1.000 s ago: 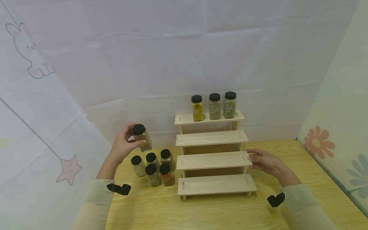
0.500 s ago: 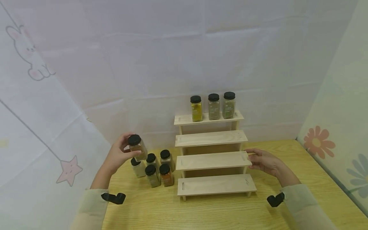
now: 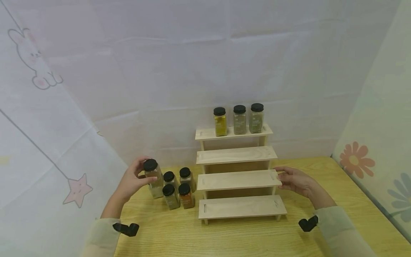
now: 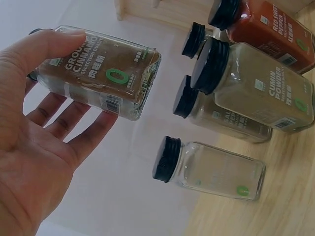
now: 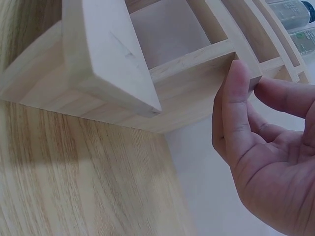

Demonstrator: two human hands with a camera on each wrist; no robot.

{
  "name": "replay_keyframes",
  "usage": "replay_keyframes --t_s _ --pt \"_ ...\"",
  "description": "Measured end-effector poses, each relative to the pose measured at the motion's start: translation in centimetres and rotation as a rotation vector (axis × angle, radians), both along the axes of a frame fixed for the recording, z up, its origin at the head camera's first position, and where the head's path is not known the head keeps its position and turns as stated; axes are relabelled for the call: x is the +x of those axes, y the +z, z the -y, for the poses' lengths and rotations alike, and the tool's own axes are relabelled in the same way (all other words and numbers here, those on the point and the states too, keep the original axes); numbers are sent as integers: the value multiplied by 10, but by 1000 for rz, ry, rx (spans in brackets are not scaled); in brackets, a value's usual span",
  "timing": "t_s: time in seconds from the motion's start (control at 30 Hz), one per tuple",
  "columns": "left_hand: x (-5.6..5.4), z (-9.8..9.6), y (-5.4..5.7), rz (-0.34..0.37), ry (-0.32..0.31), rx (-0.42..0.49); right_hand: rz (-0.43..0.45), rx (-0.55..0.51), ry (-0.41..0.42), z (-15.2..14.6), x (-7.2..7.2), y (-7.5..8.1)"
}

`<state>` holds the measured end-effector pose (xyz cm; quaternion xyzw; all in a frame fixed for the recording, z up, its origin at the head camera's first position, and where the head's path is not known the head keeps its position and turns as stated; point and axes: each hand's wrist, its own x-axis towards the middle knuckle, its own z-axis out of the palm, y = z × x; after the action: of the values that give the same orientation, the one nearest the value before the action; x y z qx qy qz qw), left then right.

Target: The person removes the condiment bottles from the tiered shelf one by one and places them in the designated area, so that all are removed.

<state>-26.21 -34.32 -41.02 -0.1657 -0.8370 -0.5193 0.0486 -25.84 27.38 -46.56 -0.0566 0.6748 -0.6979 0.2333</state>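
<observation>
My left hand (image 3: 133, 180) grips a glass jar of ground cinnamon (image 4: 106, 73) with a black lid, thumb on the near face and fingers behind. In the head view the jar overlaps a pale spice jar (image 3: 156, 192) standing on the table; the left wrist view shows the two apart. Between thumb and fingers, my right hand (image 3: 297, 182) pinches the right end of a board on a four-step wooden rack (image 3: 239, 180). Beside the held jar stand the cumin powder jar (image 4: 266, 88), the red sweet pepper jar (image 4: 275, 29) and other black-lidded jars.
On the rack's top step stand a yellow jar (image 3: 220, 123), a grey-green jar (image 3: 239, 121) and a green jar (image 3: 256, 119). The wood-grain table (image 3: 231, 239) ends at a white cloth backdrop (image 3: 179, 71) behind and printed cloth at both sides.
The left hand has come down and a little to the left with the cinnamon jar, to over the pale jar in the head view. The right hand has stayed at the rack.
</observation>
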Motion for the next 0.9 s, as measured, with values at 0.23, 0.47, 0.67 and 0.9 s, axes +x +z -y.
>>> replay_keyframes --t_s 0.23,0.47,0.67,0.9 --pt "8 6 -6 1 -13 9 -3 5 -3 1 0 0" --pt "13 13 -16 30 17 16 -8 4 4 1 1 0" --pt "17 16 -25 53 23 12 -5 0 -1 1 1 0" --pt "19 20 -35 81 33 9 -2 -10 -2 1 1 1"
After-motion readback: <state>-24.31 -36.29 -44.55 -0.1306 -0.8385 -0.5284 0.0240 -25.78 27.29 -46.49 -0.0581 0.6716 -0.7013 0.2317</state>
